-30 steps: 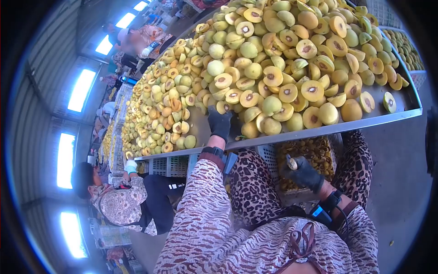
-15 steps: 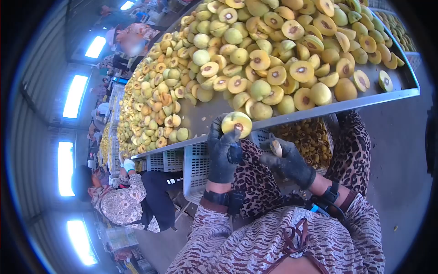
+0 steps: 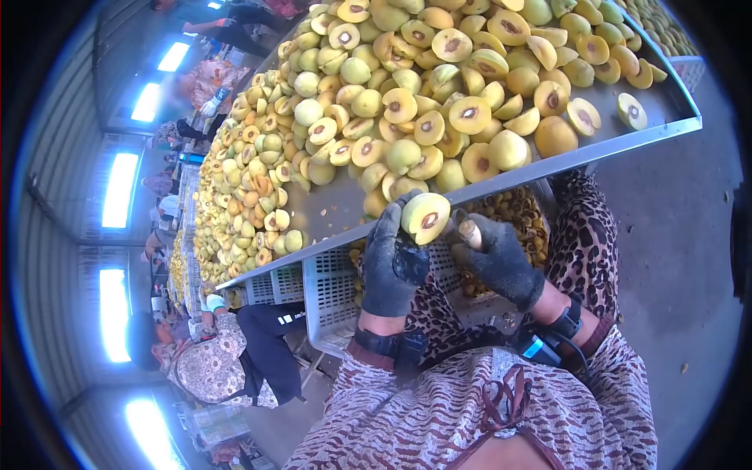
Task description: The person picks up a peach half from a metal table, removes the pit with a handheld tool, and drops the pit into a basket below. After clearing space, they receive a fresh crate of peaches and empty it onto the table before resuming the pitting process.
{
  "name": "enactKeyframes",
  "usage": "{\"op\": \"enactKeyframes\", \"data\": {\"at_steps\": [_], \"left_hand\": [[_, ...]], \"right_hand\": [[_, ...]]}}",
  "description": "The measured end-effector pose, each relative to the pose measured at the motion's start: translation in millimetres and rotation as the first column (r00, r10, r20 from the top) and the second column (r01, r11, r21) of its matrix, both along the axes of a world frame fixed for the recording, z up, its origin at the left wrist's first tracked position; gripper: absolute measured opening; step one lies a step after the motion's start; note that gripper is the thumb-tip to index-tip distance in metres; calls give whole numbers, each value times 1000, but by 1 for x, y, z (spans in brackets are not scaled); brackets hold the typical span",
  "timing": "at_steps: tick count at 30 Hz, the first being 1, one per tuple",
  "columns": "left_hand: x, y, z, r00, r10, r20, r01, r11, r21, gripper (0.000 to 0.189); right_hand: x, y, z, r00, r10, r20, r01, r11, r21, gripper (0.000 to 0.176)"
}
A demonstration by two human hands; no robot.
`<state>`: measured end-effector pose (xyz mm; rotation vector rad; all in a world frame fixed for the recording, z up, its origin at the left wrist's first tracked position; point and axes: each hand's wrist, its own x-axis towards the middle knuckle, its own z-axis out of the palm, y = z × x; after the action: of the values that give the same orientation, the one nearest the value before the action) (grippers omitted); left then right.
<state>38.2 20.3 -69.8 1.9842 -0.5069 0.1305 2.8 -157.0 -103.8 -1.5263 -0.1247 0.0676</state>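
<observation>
My left hand [image 3: 394,270], in a dark glove, is closed around a yellow peach half [image 3: 427,216]. Its cut face is turned up and shows the brown pit area in the middle. Close by on the right, my right hand [image 3: 505,265], gloved too, grips a tool by its pale wooden handle [image 3: 470,233]; the working end is hidden. Both hands are just in front of the near rim of a metal tray [image 3: 501,179], above my lap. Heaped on that tray are many peach halves [image 3: 470,115], cut faces pointing various ways.
Below the tray's rim, a container holds brownish-yellow pieces [image 3: 517,213]. A pale slatted plastic crate [image 3: 327,291] stands left of my legs. Further left a seated co-worker [image 3: 215,356] reaches to the tray's edge. More people and fruit line the left side; concrete floor [image 3: 666,274] lies right.
My left hand has moved right with the peach half, closer to the tool. The peach half's cut face has tilted. The whole view has shifted slightly.
</observation>
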Motion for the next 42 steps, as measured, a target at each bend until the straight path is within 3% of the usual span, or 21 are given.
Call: {"op": "enactKeyframes", "data": {"at_steps": [1,2,3,4,5,6,9,13,15,22,24,27,28,30,32,33,35,38,39,40,42], "left_hand": [[-2,-10,6,926,-69,-372,-123,874,-470,31],[-4,-17,7,732,-300,-612,-394,547,-739,29],[-7,-19,-5,882,-47,-469,-231,825,-516,29],[-8,-17,-12,879,-45,-475,-234,826,-513,29],[-7,-15,-18,988,52,-148,-96,946,-308,32],[-5,-15,-20,977,46,210,-38,998,-45,37],[-6,-36,16,996,52,74,-52,999,-13,36],[-7,-38,10,995,81,60,-80,997,-19,39],[-10,-46,11,987,146,-70,-155,976,-152,42],[-11,-52,-5,987,90,-134,-130,935,-331,28],[-14,-55,-1,989,88,-116,-109,977,-184,28],[-14,-51,-10,958,31,-286,-150,902,-404,37],[-17,-52,-6,925,3,-379,-210,837,-505,40],[-18,-51,4,921,-8,-389,-201,847,-493,42],[-17,-49,6,918,-26,-395,-185,854,-487,45],[-16,-47,4,916,-12,-400,-192,864,-465,47],[-18,-45,5,910,-11,-413,-188,879,-437,49],[-22,-48,17,923,49,-383,-186,925,-331,44],[-24,-47,22,978,44,-205,-96,963,-250,30],[-25,-46,27,1000,22,-21,-25,988,-152,15],[-26,-43,30,999,7,50,-4,998,-59,7]], "right_hand": [[-3,6,-6,1000,3,15,-4,999,33,13],[-2,7,-10,1000,-1,10,1,999,34,13],[-2,8,-12,1000,27,3,-27,999,34,13],[-2,9,-11,998,57,-5,-57,998,36,13],[-3,8,-8,994,75,-80,-69,995,73,13],[-1,10,-9,994,75,-81,-69,995,74,13],[0,17,-10,998,3,-63,4,992,122,11],[7,21,-13,999,40,-34,-30,968,247,12],[9,23,-20,997,74,-38,-60,958,281,13],[2,16,-25,995,3,-99,7,995,97,17],[-2,15,-23,998,-18,-61,23,997,76,19],[-9,21,-29,987,34,-158,-5,983,186,27],[-11,25,-34,998,20,-60,-10,986,169,29],[-12,34,-38,999,12,42,-18,989,150,31],[-14,46,-36,999,38,-28,-13,802,597,29],[-17,42,-30,999,36,-27,-13,803,595,29],[-24,28,-8,926,329,-185,-163,792,588,34],[-19,15,4,873,420,-249,-276,845,457,31],[-17,11,7,833,470,-291,-384,871,307,46],[-19,15,1,840,458,-291,-370,876,310,46],[-28,26,-9,793,606,-67,-304,488,818,53]]}}
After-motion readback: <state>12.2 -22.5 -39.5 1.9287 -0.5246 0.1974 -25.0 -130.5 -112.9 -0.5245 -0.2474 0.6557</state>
